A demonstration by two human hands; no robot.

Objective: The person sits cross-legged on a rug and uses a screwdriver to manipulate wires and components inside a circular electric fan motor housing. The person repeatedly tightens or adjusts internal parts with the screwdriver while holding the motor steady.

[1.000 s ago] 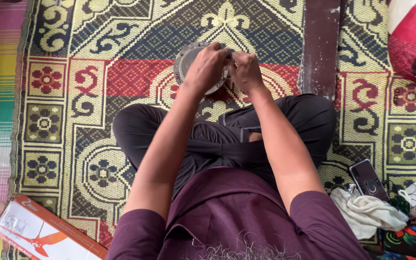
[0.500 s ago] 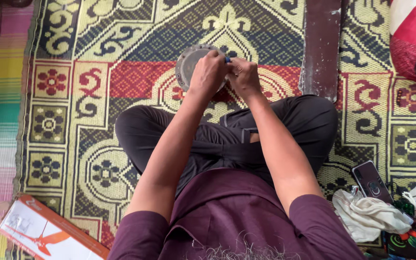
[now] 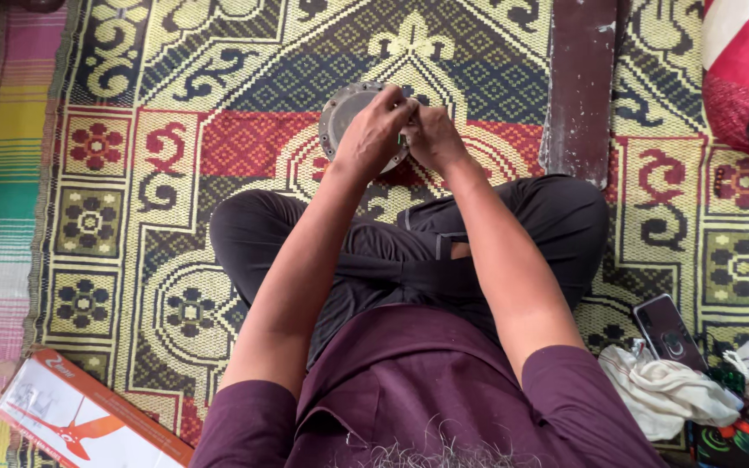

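Head view: left hand (image 3: 376, 130) curled over grey round metal disc (image 3: 340, 117), fingers closed on its rim. Right hand (image 3: 431, 134) touching the left at disc's right edge, fingers bunched, pinching something too small to tell. Disc on patterned mat (image 3: 175, 173), just beyond crossed legs. Brown blade (image 3: 579, 82) to the right; phone (image 3: 667, 331) and cloth (image 3: 665, 390) near right knee; box (image 3: 80, 420) lower left.

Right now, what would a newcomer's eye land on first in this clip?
Both hands meet on a round grey metal disc at top centre: the left hand covers its right side, the right hand pinches beside it. Under them spreads a bold patterned mat in yellow, navy and red, where the person sits cross-legged. A dark brown fan blade lies upper right, a long box bottom left.
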